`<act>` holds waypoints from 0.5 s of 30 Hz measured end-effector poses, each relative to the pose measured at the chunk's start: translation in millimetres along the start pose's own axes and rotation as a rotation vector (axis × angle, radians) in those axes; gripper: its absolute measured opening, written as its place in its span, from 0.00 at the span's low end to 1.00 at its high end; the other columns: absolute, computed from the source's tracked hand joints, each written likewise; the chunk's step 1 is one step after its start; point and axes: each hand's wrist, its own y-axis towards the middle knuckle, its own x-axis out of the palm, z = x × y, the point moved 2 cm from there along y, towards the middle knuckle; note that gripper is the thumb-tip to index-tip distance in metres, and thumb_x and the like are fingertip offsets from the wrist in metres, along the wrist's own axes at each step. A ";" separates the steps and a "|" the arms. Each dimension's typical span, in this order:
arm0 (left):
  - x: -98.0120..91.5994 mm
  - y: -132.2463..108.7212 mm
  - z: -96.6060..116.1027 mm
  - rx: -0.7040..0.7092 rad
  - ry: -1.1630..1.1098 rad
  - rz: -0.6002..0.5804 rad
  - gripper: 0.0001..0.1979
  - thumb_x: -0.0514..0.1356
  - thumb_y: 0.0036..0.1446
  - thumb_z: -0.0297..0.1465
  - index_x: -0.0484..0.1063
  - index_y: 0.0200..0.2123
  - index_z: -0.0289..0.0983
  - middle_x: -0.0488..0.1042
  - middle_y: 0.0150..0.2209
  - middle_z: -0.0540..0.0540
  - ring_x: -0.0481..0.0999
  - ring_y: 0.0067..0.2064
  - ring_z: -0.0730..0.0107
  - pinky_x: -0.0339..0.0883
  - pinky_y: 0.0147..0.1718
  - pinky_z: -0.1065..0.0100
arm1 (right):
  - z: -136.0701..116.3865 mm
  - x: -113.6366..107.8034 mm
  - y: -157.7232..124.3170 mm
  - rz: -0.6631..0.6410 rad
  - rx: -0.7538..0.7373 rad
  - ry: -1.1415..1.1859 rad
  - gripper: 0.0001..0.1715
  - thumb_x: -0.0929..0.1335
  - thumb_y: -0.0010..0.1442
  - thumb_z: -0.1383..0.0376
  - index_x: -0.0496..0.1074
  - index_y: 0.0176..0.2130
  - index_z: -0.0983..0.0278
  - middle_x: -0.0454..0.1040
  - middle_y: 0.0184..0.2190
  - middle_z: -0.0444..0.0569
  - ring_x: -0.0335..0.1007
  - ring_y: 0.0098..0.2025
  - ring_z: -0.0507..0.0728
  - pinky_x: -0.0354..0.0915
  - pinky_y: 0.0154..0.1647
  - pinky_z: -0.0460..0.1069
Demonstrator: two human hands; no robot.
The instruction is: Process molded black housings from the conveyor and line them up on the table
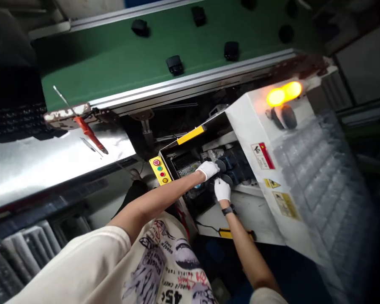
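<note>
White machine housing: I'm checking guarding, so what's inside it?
The left hand and right hand, near dark discs and dark blue blocks; whatever lies beneath the hands is hidden.

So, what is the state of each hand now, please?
Left hand: at the upper dark disc; open or closed unclear.
Right hand: at the lower dark disc; likewise unclear.

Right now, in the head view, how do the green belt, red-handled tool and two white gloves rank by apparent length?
1. Green belt
2. Red-handled tool
3. Left glove and right glove: too alike to separate.
</note>
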 end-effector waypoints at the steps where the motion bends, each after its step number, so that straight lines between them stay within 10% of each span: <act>1: 2.1 -0.6 -1.4 -0.004 -0.025 0.009 0.17 0.58 0.73 0.21 0.84 0.56 0.31 0.84 0.52 0.29 0.85 0.55 0.49 0.79 0.49 0.57 | -3.9 0.5 4.0 0.003 -0.002 -0.028 0.31 0.58 0.78 0.56 0.85 0.44 0.66 0.86 0.40 0.64 0.81 0.38 0.64 0.70 0.39 0.53; 15: 11.3 21.3 -14.0 -0.073 -0.247 0.000 0.09 0.70 0.71 0.33 0.82 0.49 0.33 0.85 0.50 0.41 0.85 0.52 0.58 0.81 0.56 0.52 | -16.2 0.1 -1.6 0.096 -0.074 -0.015 0.30 0.57 0.76 0.62 0.83 0.50 0.73 0.85 0.43 0.73 0.84 0.45 0.71 0.76 0.49 0.59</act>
